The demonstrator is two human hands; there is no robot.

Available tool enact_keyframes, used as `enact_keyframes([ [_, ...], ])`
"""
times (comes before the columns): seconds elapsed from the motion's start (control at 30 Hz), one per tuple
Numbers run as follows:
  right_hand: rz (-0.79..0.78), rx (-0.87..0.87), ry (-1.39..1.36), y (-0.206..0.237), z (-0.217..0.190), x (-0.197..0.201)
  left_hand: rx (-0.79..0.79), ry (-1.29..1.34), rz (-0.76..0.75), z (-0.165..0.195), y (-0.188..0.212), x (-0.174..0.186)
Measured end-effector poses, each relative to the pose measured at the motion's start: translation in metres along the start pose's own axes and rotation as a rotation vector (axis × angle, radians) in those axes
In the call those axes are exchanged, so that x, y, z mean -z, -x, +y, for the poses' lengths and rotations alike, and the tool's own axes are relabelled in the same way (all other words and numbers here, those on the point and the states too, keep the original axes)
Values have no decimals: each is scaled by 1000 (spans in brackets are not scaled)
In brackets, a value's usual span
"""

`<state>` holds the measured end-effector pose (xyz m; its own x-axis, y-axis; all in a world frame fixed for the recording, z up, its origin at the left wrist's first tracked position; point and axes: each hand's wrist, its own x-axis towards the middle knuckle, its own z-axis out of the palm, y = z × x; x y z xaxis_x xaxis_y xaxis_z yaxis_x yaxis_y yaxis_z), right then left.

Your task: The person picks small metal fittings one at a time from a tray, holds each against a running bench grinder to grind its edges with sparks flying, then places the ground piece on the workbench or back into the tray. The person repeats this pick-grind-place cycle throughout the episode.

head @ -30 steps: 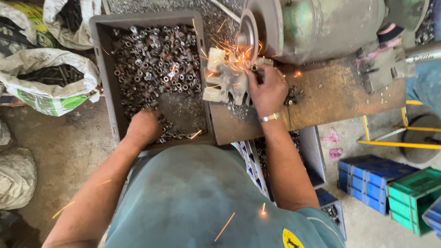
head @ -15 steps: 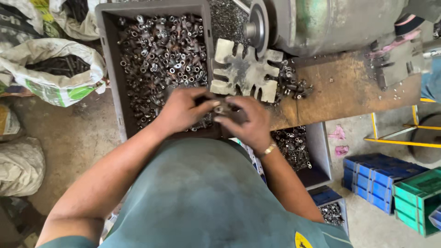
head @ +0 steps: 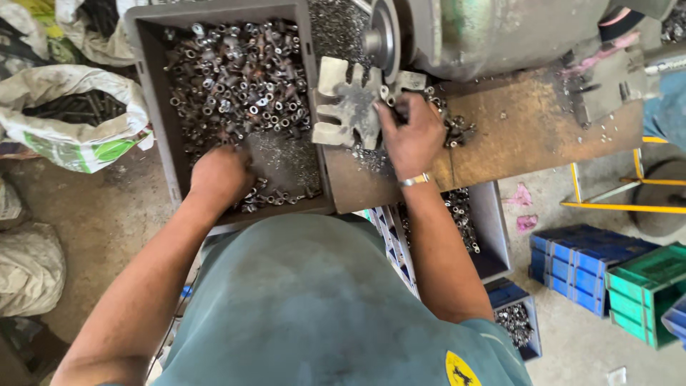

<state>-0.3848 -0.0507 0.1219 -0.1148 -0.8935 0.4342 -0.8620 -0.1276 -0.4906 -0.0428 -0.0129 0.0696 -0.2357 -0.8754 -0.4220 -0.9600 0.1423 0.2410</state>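
Observation:
My left hand [head: 223,174] reaches into the grey bin [head: 146,86] full of small metal parts [head: 236,78], fingers curled among the pieces near the bin's front edge. My right hand [head: 411,132] is raised at the grinding wheel [head: 382,39] of the bench grinder [head: 493,32], fingers closed around a small metal piece held close to the wheel. A slotted metal rest plate [head: 343,107] lies just left of that hand. Whether the piece touches the wheel is hidden by my fingers.
The grinder stands on a rusty bench plate [head: 529,136]. A white sack of dark rods [head: 68,118] sits to the left. Another tray of parts [head: 471,229] lies under the bench; blue [head: 579,264] and green crates [head: 647,286] stand at the right.
One second ago the right hand ground a piece with sparks flying; then both hands met at the bin's edge. Now the left hand is back in the bin and the right is at the wheel.

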Motion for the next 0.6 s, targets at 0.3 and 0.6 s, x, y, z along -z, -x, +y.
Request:
enact_keyframes([
  [0.3,76,15,152,-7,0,-9,79,-119,63,-31,10,-54],
  [0.6,20,86,165,-20,8,3,-56,-208,43,-39,9,-44],
])
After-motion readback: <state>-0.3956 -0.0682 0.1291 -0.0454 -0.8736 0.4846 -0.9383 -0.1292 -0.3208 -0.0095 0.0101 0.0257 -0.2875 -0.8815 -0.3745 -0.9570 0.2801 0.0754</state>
